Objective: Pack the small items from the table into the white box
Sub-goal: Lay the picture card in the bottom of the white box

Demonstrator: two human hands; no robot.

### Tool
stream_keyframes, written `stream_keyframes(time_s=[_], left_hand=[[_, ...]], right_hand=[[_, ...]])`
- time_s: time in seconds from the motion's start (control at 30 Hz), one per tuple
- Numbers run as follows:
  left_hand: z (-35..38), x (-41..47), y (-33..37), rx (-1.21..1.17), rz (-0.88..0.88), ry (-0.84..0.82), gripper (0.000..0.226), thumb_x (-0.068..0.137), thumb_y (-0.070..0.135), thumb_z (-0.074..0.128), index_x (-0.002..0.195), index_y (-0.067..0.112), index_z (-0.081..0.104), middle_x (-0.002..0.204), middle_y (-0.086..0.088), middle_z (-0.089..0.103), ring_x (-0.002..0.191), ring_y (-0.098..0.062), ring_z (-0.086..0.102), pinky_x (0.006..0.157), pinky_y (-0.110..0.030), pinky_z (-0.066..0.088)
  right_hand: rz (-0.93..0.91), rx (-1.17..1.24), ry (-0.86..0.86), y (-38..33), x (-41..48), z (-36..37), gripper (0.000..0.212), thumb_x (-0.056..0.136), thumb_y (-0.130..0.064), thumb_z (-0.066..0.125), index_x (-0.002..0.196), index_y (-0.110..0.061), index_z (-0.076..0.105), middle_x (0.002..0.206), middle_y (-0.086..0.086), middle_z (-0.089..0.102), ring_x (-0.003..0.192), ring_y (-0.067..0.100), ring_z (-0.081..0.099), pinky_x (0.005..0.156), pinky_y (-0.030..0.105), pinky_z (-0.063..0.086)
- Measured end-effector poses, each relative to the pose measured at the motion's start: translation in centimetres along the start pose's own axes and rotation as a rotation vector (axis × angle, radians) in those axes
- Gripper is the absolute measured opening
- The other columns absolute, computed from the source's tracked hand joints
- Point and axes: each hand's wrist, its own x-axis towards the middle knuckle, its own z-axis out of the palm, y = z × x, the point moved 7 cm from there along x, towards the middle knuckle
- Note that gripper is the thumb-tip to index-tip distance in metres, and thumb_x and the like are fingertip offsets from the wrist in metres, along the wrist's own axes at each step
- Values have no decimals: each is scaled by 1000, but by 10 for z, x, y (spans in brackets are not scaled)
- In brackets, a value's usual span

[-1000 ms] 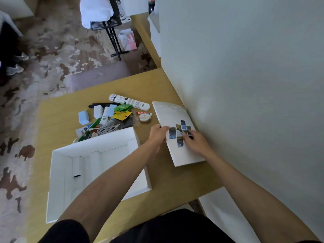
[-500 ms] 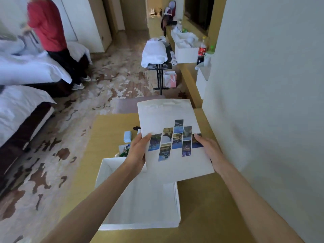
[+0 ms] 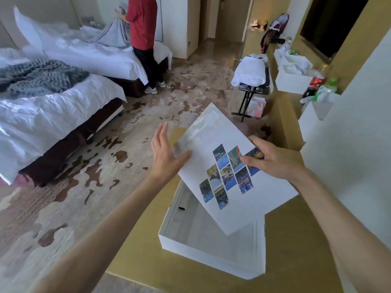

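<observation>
The open white box (image 3: 182,244) sits on the yellow-brown table (image 3: 169,273) in front of me. Above it I hold its white lid (image 3: 239,199), printed with small photo tiles, tilted over the box's far right part. My right hand (image 3: 273,161) grips the lid's right edge with the thumb on top. My left hand (image 3: 167,155) lies against the lid's left edge, fingers straight and spread, thumb on the lid's face. The lid and my hands hide the small items on the table.
A white wall panel (image 3: 349,166) rises close on the right. Behind stand a folding stand with white towels (image 3: 251,75), white boxes (image 3: 294,79), bottles (image 3: 317,81). Beds (image 3: 53,98) fill the left, where a person in a red top (image 3: 141,24) stands.
The lid went from flat on the table to lifted, and now tilts over the box. My left hand has opened against its edge. My view has risen toward the room.
</observation>
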Motion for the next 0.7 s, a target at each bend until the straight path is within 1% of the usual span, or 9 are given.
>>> stream_keyframes(time_s=[0.07, 0.17, 0.27, 0.37, 0.43, 0.5, 0.53, 0.6, 0.7], left_hand=[[-8, 2, 26, 154, 268, 33, 92, 82, 51, 65, 150, 21, 11, 158, -3, 9, 144, -18, 8, 116, -37, 13], [-5, 1, 55, 266, 538, -16, 91, 83, 58, 59, 149, 12, 17, 154, -7, 25, 141, -21, 24, 116, -34, 20], [2, -4, 68, 373, 688, -56, 82, 86, 60, 56, 145, 8, 31, 130, -9, 50, 116, -24, 48, 99, -37, 40], [14, -16, 73, 459, 885, -100, 47, 93, 46, 55, 124, 11, 58, 108, -7, 64, 97, -28, 59, 80, -41, 49], [23, -17, 71, 372, 868, -206, 29, 93, 34, 57, 108, 10, 65, 93, -6, 66, 84, -28, 61, 66, -39, 52], [31, -15, 62, 314, 813, -266, 20, 92, 26, 60, 101, 9, 65, 87, -6, 65, 79, -28, 60, 59, -37, 52], [36, -14, 56, 314, 789, -283, 18, 91, 23, 60, 100, 8, 65, 87, -7, 65, 79, -29, 60, 59, -37, 52], [47, -14, 39, 319, 698, -347, 19, 92, 22, 59, 105, 8, 65, 92, -8, 66, 84, -30, 60, 65, -40, 51], [63, -22, 12, 330, 542, -452, 22, 94, 20, 55, 114, 13, 63, 103, -6, 65, 95, -27, 57, 72, -38, 50]], right_hand=[[-32, -147, -70, -12, 2, 0, 27, 91, -47, 58, 117, -45, 52, 111, -20, 65, 102, 4, 64, 77, 23, 53], [-60, -290, -158, -19, 2, 11, 31, 90, -51, 54, 119, -41, 52, 113, -21, 62, 106, 2, 59, 82, 26, 49], [-36, -294, -206, -9, -1, 24, 26, 89, -46, 54, 115, -41, 52, 112, -19, 62, 105, 4, 58, 80, 29, 52], [48, -278, -229, 12, -3, 30, 36, 91, -42, 59, 119, -59, 45, 123, -23, 58, 116, 3, 54, 94, 37, 51], [78, -294, -256, 21, -2, 35, 42, 91, -39, 60, 120, -66, 43, 120, -30, 58, 114, 1, 55, 91, 38, 52], [96, -316, -283, 27, 1, 44, 43, 91, -39, 61, 117, -68, 41, 116, -37, 56, 112, -1, 55, 86, 33, 52], [103, -317, -290, 30, 3, 47, 44, 91, -40, 60, 119, -68, 40, 117, -39, 54, 114, -1, 54, 86, 30, 50], [123, -342, -306, 41, 8, 55, 41, 91, -44, 60, 126, -56, 44, 120, -36, 52, 116, 3, 52, 85, 27, 47], [151, -434, -356, 62, 15, 69, 48, 91, -46, 58, 137, -37, 44, 132, -18, 54, 119, 13, 52, 93, 34, 47]])
